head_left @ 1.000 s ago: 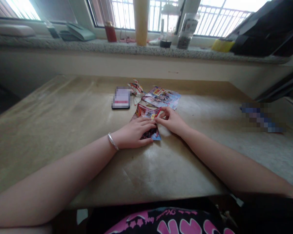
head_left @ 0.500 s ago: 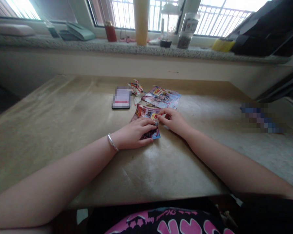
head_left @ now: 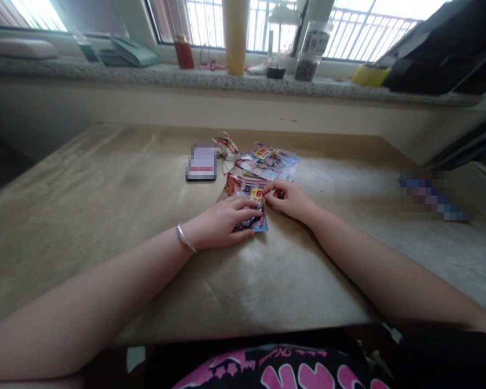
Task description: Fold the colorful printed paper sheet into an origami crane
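A colourful printed paper sheet point(head_left: 243, 186) with a yellow label and red figure lies on the table before me. My left hand point(head_left: 227, 220) rests flat across its lower left part, fingers stretched out and hiding much of the print. At the sheet's right edge, thumb and forefinger of my right hand point(head_left: 288, 199) are pinched together on the paper. Just behind is a second printed sheet point(head_left: 273, 162), apart from both hands. Beside that one sits a crumpled or folded piece of printed paper point(head_left: 227, 148).
A phone-like device point(head_left: 201, 163) with a blurred screen lies left of the papers. Far right on the table point(head_left: 146, 162) is a blurred blue and purple item point(head_left: 433, 195). Along the stone windowsill point(head_left: 210, 81) stand a red container point(head_left: 183, 54), clear containers and a yellow object point(head_left: 370, 74).
The sheet's right side has shifted slightly to the right with my right hand, and more of its yellow label shows. My left hand stays almost in place.
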Action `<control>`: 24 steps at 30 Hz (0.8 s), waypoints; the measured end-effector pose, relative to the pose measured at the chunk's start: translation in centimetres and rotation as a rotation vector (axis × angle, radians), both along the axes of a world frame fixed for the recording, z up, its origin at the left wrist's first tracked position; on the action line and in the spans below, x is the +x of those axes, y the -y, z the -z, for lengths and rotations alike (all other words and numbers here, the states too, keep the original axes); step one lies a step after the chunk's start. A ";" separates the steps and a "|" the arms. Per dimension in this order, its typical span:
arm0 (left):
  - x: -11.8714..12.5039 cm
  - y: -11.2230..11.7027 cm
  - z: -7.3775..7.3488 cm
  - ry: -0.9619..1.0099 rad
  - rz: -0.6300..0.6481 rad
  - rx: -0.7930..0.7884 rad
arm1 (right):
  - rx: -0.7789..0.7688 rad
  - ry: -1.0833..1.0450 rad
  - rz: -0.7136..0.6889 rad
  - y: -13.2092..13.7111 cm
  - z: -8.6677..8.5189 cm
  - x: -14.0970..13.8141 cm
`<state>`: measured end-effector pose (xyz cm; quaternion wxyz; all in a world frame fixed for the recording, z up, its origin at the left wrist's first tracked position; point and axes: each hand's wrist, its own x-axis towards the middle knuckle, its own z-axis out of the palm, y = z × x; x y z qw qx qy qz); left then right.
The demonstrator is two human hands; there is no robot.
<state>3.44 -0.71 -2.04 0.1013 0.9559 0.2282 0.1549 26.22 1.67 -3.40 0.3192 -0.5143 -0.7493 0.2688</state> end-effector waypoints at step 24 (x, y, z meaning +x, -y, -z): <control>0.1 0.2 0.2 0.013 -0.122 0.013 | -0.057 -0.262 0.085 0.2 0.8 -1.1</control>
